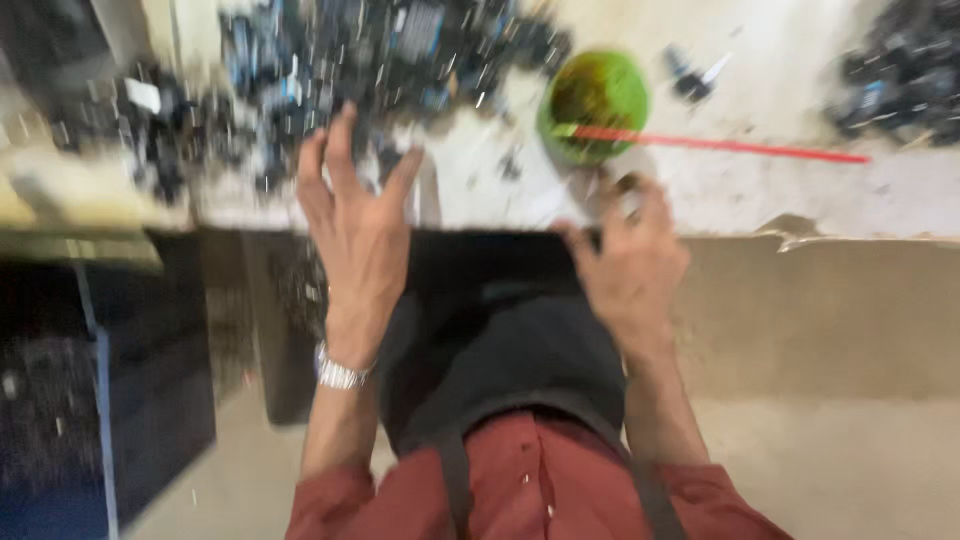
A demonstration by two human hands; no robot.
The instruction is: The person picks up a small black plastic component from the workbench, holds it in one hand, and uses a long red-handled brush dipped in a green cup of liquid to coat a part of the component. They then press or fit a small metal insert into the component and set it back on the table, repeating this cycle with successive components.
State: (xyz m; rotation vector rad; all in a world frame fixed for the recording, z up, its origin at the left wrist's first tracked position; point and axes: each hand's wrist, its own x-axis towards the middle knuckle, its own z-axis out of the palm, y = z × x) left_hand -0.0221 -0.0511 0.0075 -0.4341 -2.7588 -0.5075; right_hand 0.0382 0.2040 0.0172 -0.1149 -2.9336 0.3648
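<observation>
The picture is blurred by motion. My left hand [355,215] is raised with its fingers spread apart, just in front of a heap of small dark parts [330,60] on the pale worktop [760,190]. It holds nothing that I can see. A metal watch band sits on that wrist. My right hand [630,250] is curled at the worktop's front edge, beside a black cloth [490,320] that hangs over my lap. A small object seems pinched in its fingers, too blurred to name.
A green bowl [595,105] stands on the worktop behind my right hand, with a thin red stick [740,147] reaching right from it. More dark parts [900,70] lie far right. A dark crate [110,400] stands at the lower left.
</observation>
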